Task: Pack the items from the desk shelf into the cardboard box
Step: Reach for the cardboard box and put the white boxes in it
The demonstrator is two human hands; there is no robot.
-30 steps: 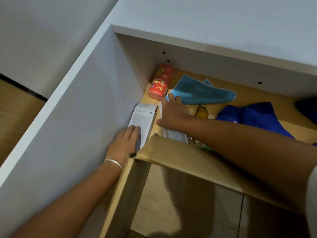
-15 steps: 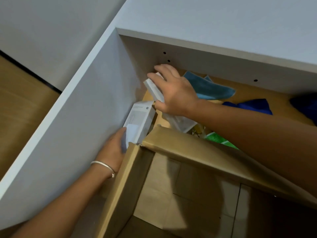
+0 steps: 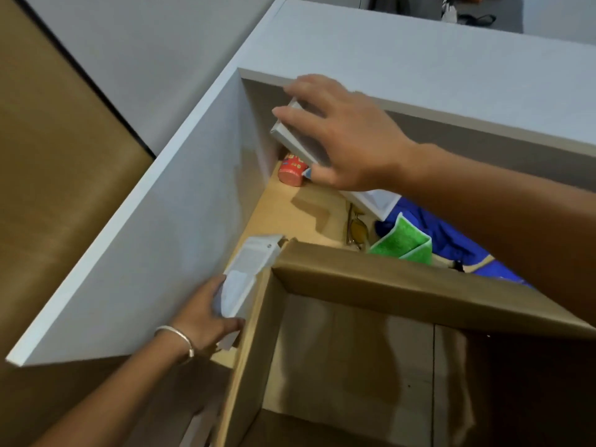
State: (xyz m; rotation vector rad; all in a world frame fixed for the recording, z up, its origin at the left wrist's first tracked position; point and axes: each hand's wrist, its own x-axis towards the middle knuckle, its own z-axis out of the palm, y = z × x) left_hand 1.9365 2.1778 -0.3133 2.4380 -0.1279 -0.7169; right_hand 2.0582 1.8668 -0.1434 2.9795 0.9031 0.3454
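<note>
The right hand (image 3: 348, 140) grips a flat white box (image 3: 295, 141) from above, fingers (image 3: 300, 116) curled over its far edge and thumb under the near one. That box is lifted clear of the desk shelf (image 3: 290, 214), its long axis running from 10 o'clock down to 4 o'clock. The open cardboard box (image 3: 371, 279) lies at 6 o'clock from that hand, its far flap between the two.

The left hand (image 3: 206, 314) holds a second white carton (image 3: 248, 272), pinched between thumb and fingers, long axis toward 1 o'clock, squeezed between the shelf's side panel and the cardboard wall. I'd judge this one nearer the opening, though the wall has to be cleared first.

Left on the shelf are a red can (image 3: 292, 167), yellow glasses (image 3: 356, 229), a green cloth (image 3: 401, 241) and blue fabric (image 3: 451, 237).
</note>
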